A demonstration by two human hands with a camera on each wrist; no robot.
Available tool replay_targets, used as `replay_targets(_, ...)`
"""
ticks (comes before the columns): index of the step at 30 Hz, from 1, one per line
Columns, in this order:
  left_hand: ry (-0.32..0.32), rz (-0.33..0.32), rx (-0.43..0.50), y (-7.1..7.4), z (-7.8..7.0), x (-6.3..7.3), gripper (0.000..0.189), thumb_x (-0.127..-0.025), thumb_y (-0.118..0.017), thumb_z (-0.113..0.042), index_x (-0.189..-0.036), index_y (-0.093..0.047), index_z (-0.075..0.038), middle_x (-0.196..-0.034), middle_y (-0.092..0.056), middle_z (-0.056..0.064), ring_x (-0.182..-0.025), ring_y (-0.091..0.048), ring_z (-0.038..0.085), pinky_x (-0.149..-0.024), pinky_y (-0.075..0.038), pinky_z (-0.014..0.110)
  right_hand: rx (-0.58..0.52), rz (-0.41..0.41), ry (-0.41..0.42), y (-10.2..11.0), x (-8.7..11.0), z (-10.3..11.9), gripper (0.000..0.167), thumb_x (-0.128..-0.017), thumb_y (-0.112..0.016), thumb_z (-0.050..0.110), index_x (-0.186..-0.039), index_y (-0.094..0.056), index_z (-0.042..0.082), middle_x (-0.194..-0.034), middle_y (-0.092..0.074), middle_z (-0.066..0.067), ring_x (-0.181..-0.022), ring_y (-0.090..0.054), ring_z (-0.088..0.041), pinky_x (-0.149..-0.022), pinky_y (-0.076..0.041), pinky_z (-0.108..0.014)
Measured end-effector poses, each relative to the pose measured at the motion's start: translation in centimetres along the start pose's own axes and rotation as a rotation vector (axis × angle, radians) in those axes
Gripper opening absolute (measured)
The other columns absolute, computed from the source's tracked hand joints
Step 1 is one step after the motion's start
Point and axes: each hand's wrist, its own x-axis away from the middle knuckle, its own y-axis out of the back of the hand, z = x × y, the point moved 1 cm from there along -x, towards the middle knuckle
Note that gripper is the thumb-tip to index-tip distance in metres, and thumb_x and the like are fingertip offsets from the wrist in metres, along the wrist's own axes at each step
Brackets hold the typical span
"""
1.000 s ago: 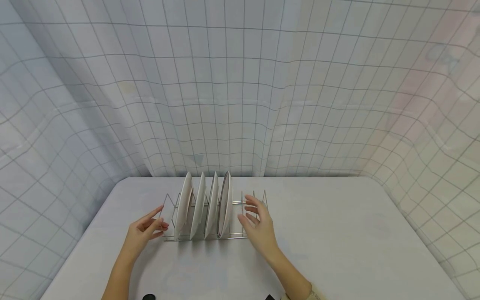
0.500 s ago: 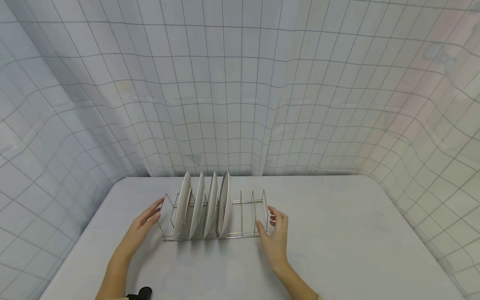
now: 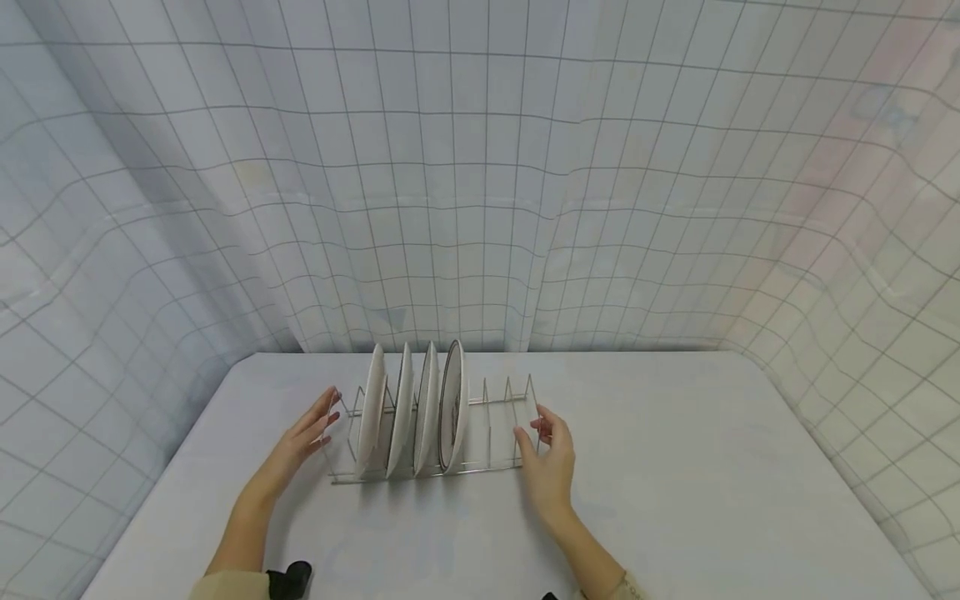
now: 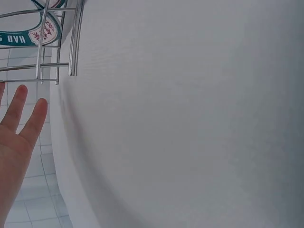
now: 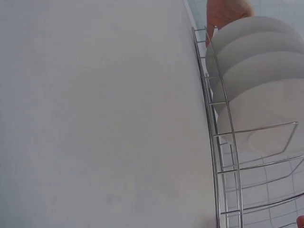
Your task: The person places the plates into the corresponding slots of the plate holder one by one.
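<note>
A wire dish rack (image 3: 491, 468) stands on the table with several white plates (image 3: 454, 408) upright in its left and middle slots. At the rack's left end, my left hand (image 3: 294, 442) has its fingers extended against the wires. The left wrist view shows these fingers (image 4: 32, 124) spread beside the rack, and a plate face with a green band (image 4: 19, 38) behind the wires. My right hand (image 3: 551, 467) holds the rack's right end, thumb inside the end wire and fingers curled at its outer side. In the right wrist view only a fingertip (image 5: 300, 221) shows.
The white table (image 3: 697, 467) extends on both sides of the rack. A white curtain with a dark grid (image 3: 480, 208) hangs behind it and along both sides. Black straps (image 3: 291, 578) show at the wrists near the lower edge.
My right hand has moved right, from over the rack's right slots to its end. My left fingers have straightened along the left end. The rack has turned slightly, its right end going back.
</note>
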Motion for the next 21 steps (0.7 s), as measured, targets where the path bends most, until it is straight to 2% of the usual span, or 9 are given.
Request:
replay_targets(3, -0.03, -0.047, -0.046, -0.5, 0.0, 0.3, 0.051, -0.101, -0.028, -0.015, -0.145, -0.01, 0.001, -0.146, -0.013, 0.029, -0.129, -0.017, 0.049, -0.106, -0.027, 0.041, -0.002, 0.016, 0.029, 0.1, -0.9, -0.6, 0.04, -0.078, -0.071, 0.003, -0.114, -0.056, -0.006, -0.091, -0.058, -0.013, -0.086, -0.055, -0.03, -0.076, -0.048, -0.031)
replay_targets(5, -0.066, -0.092, -0.08, -0.9, -0.1, 0.6, 0.049, -0.1, -0.032, -0.011, -0.143, -0.015, 0.005, -0.143, -0.02, 0.03, -0.127, -0.025, 0.042, -0.099, -0.031, 0.019, -0.023, 0.039, 0.044, 0.2, -1.7, -1.0, 0.04, -0.079, -0.07, 0.002, -0.114, -0.056, -0.007, -0.092, -0.058, -0.015, -0.087, -0.054, -0.034, -0.077, -0.049, -0.035)
replay_targets(7, -0.102, -0.133, -0.105, -1.4, -0.2, 0.9, 0.047, -0.099, -0.036, -0.008, -0.14, -0.02, 0.007, -0.139, -0.025, 0.032, -0.126, -0.029, 0.036, -0.089, -0.03, 0.006, -0.039, 0.063, 0.047, 0.3, -2.5, -1.5, 0.04, -0.078, -0.07, 0.001, -0.114, -0.055, -0.008, -0.092, -0.058, -0.017, -0.087, -0.054, -0.036, -0.079, -0.05, -0.039)
replay_targets(10, -0.13, -0.179, -0.126, -2.3, -0.5, 1.2, 0.045, -0.097, -0.04, -0.005, -0.137, -0.026, 0.008, -0.136, -0.031, 0.027, -0.126, -0.033, 0.033, -0.087, -0.033, 0.005, -0.064, 0.102, 0.038, 0.4, -3.9, -2.1, 0.04, -0.078, -0.069, -0.001, -0.115, -0.056, -0.008, -0.093, -0.057, -0.02, -0.088, -0.054, -0.04, -0.081, -0.05, -0.044)
replay_targets(13, -0.136, -0.225, -0.137, -3.3, -0.9, 1.3, 0.042, -0.094, -0.046, -0.002, -0.132, -0.032, 0.008, -0.132, -0.037, 0.015, -0.122, -0.039, 0.031, -0.085, -0.037, 0.007, -0.061, 0.155, 0.014, 0.6, -5.4, -2.7, 0.041, -0.079, -0.068, 0.0, -0.118, -0.055, -0.007, -0.096, -0.057, -0.02, -0.092, -0.054, -0.039, -0.085, -0.049, -0.045)
replay_targets(14, -0.14, -0.239, -0.134, -3.6, -1.0, 1.3, 0.04, -0.093, -0.048, -0.001, -0.129, -0.034, 0.008, -0.129, -0.038, 0.013, -0.12, -0.042, 0.026, -0.084, -0.039, 0.008, -0.058, 0.171, 0.01, 0.6, -5.9, -2.9, 0.042, -0.08, -0.068, 0.0, -0.118, -0.055, -0.006, -0.097, -0.057, -0.021, -0.093, -0.054, -0.039, -0.085, -0.049, -0.045)
replay_targets(17, -0.123, -0.285, -0.151, -4.7, -1.3, 1.3, 0.038, -0.09, -0.055, -0.001, -0.122, -0.038, 0.009, -0.126, -0.042, 0.016, -0.114, -0.046, 0.018, -0.084, -0.042, 0.011, -0.06, 0.211, -0.015, 0.7, -7.2, -3.6, 0.042, -0.081, -0.068, 0.002, -0.12, -0.054, -0.006, -0.1, -0.057, -0.021, -0.096, -0.054, -0.038, -0.088, -0.047, -0.044)
replay_targets(18, -0.111, -0.294, -0.154, -5.1, -1.5, 1.4, 0.038, -0.089, -0.056, -0.001, -0.121, -0.039, 0.009, -0.126, -0.043, 0.019, -0.114, -0.047, 0.018, -0.085, -0.045, 0.016, -0.061, 0.217, -0.021, 0.7, -7.6, -3.8, 0.042, -0.081, -0.068, 0.003, -0.12, -0.054, -0.006, -0.101, -0.057, -0.022, -0.096, -0.054, -0.038, -0.088, -0.047, -0.044)
replay_targets(21, -0.055, -0.311, -0.175, -6.4, -2.1, 1.5, 0.041, -0.088, -0.06, -0.006, -0.121, -0.039, 0.007, -0.128, -0.041, 0.024, -0.116, -0.046, 0.033, -0.092, -0.046, 0.034, -0.077, 0.217, -0.027, 0.6, -8.6, -4.4, 0.041, -0.081, -0.067, 0.002, -0.119, -0.055, -0.008, -0.103, -0.057, -0.023, -0.097, -0.054, -0.041, -0.088, -0.047, -0.045)
